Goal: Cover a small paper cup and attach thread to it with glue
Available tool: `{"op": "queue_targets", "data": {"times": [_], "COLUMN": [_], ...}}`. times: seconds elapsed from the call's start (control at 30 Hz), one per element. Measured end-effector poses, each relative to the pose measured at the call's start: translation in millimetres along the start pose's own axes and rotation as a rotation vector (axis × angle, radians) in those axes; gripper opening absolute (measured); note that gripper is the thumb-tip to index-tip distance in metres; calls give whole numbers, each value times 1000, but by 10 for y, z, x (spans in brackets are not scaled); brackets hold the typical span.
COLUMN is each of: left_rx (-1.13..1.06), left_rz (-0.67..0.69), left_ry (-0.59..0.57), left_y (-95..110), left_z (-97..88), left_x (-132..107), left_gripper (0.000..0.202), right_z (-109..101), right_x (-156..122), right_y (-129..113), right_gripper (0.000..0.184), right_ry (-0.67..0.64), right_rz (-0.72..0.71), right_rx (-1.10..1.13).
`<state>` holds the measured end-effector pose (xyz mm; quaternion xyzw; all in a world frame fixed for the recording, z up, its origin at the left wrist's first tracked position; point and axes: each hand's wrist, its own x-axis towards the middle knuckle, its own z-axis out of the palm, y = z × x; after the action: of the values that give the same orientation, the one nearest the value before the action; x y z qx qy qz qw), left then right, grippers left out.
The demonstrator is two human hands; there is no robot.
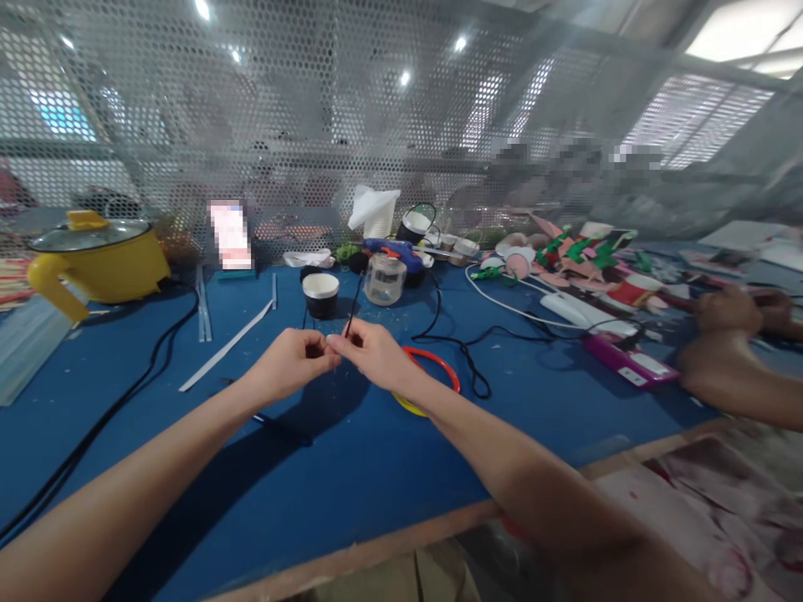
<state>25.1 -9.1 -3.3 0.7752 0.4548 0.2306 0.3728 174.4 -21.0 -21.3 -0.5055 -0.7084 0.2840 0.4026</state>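
Note:
My left hand [294,361] and my right hand [375,355] meet fingertip to fingertip above the blue table, both closed in a pinch. A thin black strand [355,303] sticks up from my right fingers, and a dark line also rises by my left fingers; the part between the fingertips is hidden. Just behind them stands a small black cup with a white inside [321,297]. To its right is a clear jar [385,280] with a blue glue gun [398,252] lying across its top. Under my right forearm lies a red and yellow ring [448,374].
A yellow electric pot [106,267] stands at the left, its black cord [160,347] running forward. White strips [229,344] and a lit phone [230,236] are nearby. Pink and green craft pieces [577,259], a purple box [631,364] and another person's hand [728,313] are at right.

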Motion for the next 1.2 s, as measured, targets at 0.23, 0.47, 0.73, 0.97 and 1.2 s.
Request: {"op": "queue_targets", "data": {"times": [0.23,0.47,0.73,0.97,1.2], "left_rx": [-200,-196,-210,-255,-253], "left_rz": [-28,-24,-29,-62,-98], "left_ry": [-76,-117,-86,-52,-107], "left_y": [17,56,50,55,80], "left_z": [4,-52,-24,20,-42], "left_x": [-19,-25,-27,-28,-33], "left_gripper": [27,25,22,24,28], "right_z": [-9,-38,-41,-34,-60], "right_x": [21,24,12,17,29], "right_y": [49,30,2,-1,52], "right_gripper": [27,27,28,29,23], "right_ry": [-233,-150,-92,-140,-235], "right_rz": [29,84,63,72,36], "right_rx": [419,300,125,218,408]}}
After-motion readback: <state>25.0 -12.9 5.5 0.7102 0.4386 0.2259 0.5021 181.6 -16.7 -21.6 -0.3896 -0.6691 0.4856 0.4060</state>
